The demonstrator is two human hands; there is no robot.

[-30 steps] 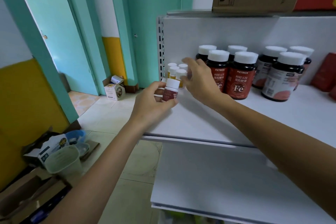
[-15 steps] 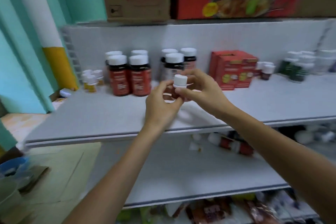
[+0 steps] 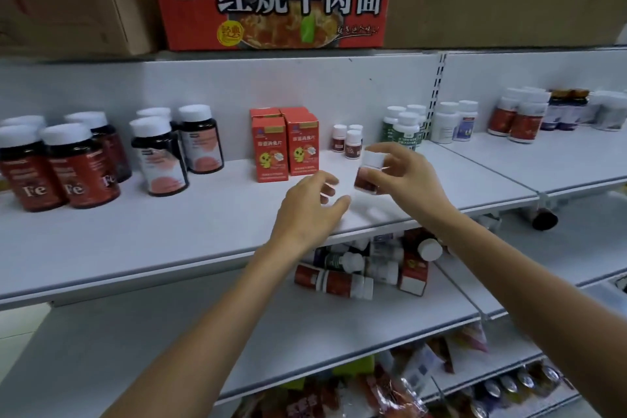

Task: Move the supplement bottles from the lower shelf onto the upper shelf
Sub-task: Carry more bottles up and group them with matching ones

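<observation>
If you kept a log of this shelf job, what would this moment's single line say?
right hand: holds small bottle over upper shelf | left hand: open, empty | lower shelf: bottle pile waiting

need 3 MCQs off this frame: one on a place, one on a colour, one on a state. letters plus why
1. Where does the pile of loose bottles lie?
A. in a basket
B. on the lower shelf
C. on the floor

2. What colour is the cap of the bottle in the right hand?
A. green
B. black
C. white

3. How is the left hand?
A. open, holding nothing
B. gripping a bottle
C. curled in a fist

Answers:
1 B: the pile lies tumbled on the shelf below both hands.
2 C: a white cap shows at the top of the held bottle.
3 A: it hovers spread over the upper shelf with nothing in it.
</observation>
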